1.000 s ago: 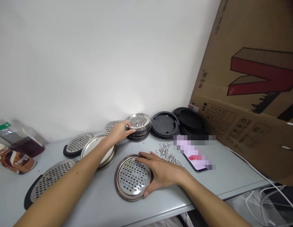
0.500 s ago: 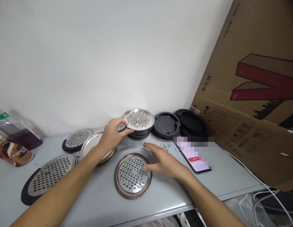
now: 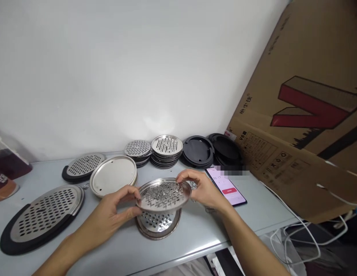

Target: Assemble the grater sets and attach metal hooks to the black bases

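Observation:
A round metal grater plate (image 3: 164, 195), with raised teeth on its upper face, is held tilted between my two hands. My left hand (image 3: 118, 209) pinches its left rim, and my right hand (image 3: 203, 189) grips the right rim. Partly hidden below it, a perforated grater disc with a brownish rim (image 3: 159, 232) lies on the table. Behind my hands stand a stack of round grater plates (image 3: 167, 147) and a second stack of perforated plates (image 3: 138, 148). Several plain metal discs (image 3: 112, 176) are piled near my left hand.
Black round holders (image 3: 198, 151) are stacked by the wall. A phone (image 3: 230, 189) lies right of my right hand, before a large cardboard box (image 3: 305, 153). Two black-edged graters (image 3: 46, 214) lie at left, near a bottle (image 3: 10, 165). White cables (image 3: 313, 245) hang at right.
My left hand has lifted the toothed grater plate off its stack and brought it nearer, above the brown-rimmed disc. My right hand has closed on its other side. The view has shifted slightly.

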The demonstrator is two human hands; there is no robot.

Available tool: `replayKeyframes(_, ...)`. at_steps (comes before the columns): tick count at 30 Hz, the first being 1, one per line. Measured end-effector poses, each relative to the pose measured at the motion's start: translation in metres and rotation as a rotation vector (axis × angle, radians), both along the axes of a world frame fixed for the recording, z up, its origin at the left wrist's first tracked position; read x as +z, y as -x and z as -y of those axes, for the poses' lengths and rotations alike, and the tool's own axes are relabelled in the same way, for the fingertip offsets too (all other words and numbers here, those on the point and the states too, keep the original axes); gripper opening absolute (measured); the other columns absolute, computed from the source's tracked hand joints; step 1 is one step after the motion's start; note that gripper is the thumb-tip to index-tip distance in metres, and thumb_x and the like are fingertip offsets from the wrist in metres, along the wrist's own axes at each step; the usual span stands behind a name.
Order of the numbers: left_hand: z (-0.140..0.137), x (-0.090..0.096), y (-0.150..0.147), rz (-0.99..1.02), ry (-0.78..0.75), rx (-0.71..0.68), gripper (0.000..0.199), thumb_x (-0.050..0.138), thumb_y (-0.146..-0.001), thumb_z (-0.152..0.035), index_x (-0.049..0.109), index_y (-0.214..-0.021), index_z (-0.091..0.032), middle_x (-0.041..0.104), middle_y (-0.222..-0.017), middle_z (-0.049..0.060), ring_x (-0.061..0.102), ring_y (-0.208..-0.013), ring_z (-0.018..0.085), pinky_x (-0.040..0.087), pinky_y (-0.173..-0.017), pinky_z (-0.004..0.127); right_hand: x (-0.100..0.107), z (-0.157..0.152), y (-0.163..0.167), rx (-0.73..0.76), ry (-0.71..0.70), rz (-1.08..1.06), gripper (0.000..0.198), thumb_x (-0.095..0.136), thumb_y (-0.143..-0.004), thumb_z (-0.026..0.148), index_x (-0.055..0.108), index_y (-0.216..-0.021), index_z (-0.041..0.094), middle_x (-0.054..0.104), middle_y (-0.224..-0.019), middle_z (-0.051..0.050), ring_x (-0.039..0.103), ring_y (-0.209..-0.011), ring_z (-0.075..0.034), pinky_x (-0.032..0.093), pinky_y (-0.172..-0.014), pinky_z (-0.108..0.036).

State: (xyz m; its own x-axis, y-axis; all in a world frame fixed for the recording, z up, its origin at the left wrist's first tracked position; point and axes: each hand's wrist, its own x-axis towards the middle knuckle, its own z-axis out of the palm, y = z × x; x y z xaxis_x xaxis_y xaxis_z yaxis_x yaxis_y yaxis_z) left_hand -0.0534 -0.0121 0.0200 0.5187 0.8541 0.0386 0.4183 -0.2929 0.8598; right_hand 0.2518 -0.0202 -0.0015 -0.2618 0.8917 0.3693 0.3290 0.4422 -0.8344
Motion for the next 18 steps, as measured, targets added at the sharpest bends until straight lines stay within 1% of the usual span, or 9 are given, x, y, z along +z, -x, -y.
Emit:
replayKeyframes(2, 0.000, 0.002, -0.001, -0.005, 0.005, 0.001, 0.020, 0.056, -0.092, -0.044, 0.061, -0.097, -0.025, 0.070, -0.092, 0.002, 0.066, -0.092, 0.023, 0.051, -0.083, 0.033, 0.000, -0.001, -0.004, 0.026, 0.128, -0.062, 0.017, 0.074, -0.080, 0.028, 0.067, -0.092, 0.019, 0.069, -0.094, -0.005, 0.066, -0.090, -0.019, 0.050, -0.087, -0.035)
replayKeyframes(3, 0.000, 0.002, -0.002, -0.018, -0.004, 0.020, 0.021, 0.054, -0.094, -0.044, 0.061, -0.097, -0.025, 0.070, -0.089, 0.001, 0.066, -0.087, 0.021, 0.051, -0.079, 0.031, 0.000, -0.001, -0.006, 0.039, 0.192, -0.108, 0.021, 0.074, -0.080, 0.030, 0.066, -0.096, 0.019, 0.070, -0.092, -0.004, 0.067, -0.088, -0.019, 0.051, -0.085, -0.034)
replayKeyframes(5, 0.000, 0.003, -0.004, -0.043, -0.024, 0.074, 0.023, 0.053, -0.094, -0.045, 0.061, -0.094, -0.024, 0.068, -0.082, 0.000, 0.065, -0.079, 0.020, 0.051, -0.073, 0.030, -0.001, -0.002, -0.008, 0.070, 0.304, -0.199, 0.035, 0.074, -0.082, 0.035, 0.061, -0.111, 0.020, 0.071, -0.085, -0.002, 0.069, -0.081, -0.019, 0.052, -0.079, -0.033)
replayKeyframes(8, 0.000, 0.001, -0.009, -0.010, 0.017, 0.128, 0.025, 0.058, -0.091, -0.047, 0.061, -0.092, -0.021, 0.067, -0.082, 0.001, 0.064, -0.078, 0.020, 0.052, -0.070, 0.030, -0.001, -0.001, -0.007, 0.118, 0.415, -0.256, 0.061, 0.070, -0.086, 0.040, 0.043, -0.137, 0.022, 0.069, -0.071, 0.001, 0.071, -0.068, -0.019, 0.054, -0.070, -0.033)
replayKeyframes(10, 0.002, -0.003, -0.011, 0.062, 0.122, 0.144, 0.030, 0.062, -0.087, -0.046, 0.061, -0.101, -0.020, 0.066, -0.086, 0.002, 0.065, -0.081, 0.021, 0.054, -0.071, 0.032, 0.001, 0.000, -0.007, 0.140, 0.473, -0.231, 0.071, 0.068, -0.087, 0.043, 0.034, -0.146, 0.021, 0.069, -0.067, 0.002, 0.071, -0.063, -0.019, 0.054, -0.065, -0.032)
replayKeyframes(12, 0.004, -0.009, -0.011, 0.133, 0.253, 0.151, 0.045, 0.067, -0.083, -0.044, 0.057, -0.119, -0.020, 0.064, -0.086, 0.001, 0.065, -0.078, 0.020, 0.056, -0.070, 0.033, 0.001, 0.000, -0.006, 0.163, 0.539, -0.182, 0.072, 0.065, -0.089, 0.046, 0.034, -0.148, 0.019, 0.070, -0.065, 0.000, 0.071, -0.061, -0.020, 0.054, -0.058, -0.030)
replayKeyframes(14, 0.007, -0.016, -0.010, 0.160, 0.344, 0.146, 0.063, 0.070, -0.081, -0.041, 0.047, -0.136, -0.020, 0.062, -0.082, -0.001, 0.065, -0.072, 0.018, 0.056, -0.068, 0.033, 0.000, 0.000, -0.006, 0.186, 0.600, -0.123, 0.070, 0.063, -0.089, 0.049, 0.039, -0.146, 0.017, 0.071, -0.067, -0.002, 0.071, -0.058, -0.021, 0.053, -0.051, -0.027)
replayKeyframes(16, 0.008, -0.021, -0.007, 0.154, 0.385, 0.120, 0.070, 0.069, -0.082, -0.040, 0.040, -0.143, -0.020, 0.061, -0.078, -0.002, 0.063, -0.066, 0.016, 0.054, -0.064, 0.031, -0.003, -0.001, -0.005, 0.202, 0.650, -0.079, 0.067, 0.062, -0.089, 0.049, 0.042, -0.144, 0.016, 0.072, -0.071, -0.004, 0.070, -0.056, -0.020, 0.053, -0.047, -0.026)
replayKeyframes(18, 0.008, -0.024, -0.005, 0.125, 0.403, 0.100, 0.071, 0.067, -0.083, -0.041, 0.038, -0.144, -0.019, 0.060, -0.075, -0.003, 0.061, -0.062, 0.015, 0.052, -0.058, 0.029, -0.006, -0.002, -0.003, 0.215, 0.693, -0.053, 0.065, 0.060, -0.091, 0.049, 0.041, -0.144, 0.016, 0.072, -0.073, -0.005, 0.070, -0.055, -0.019, 0.053, -0.045, -0.025)
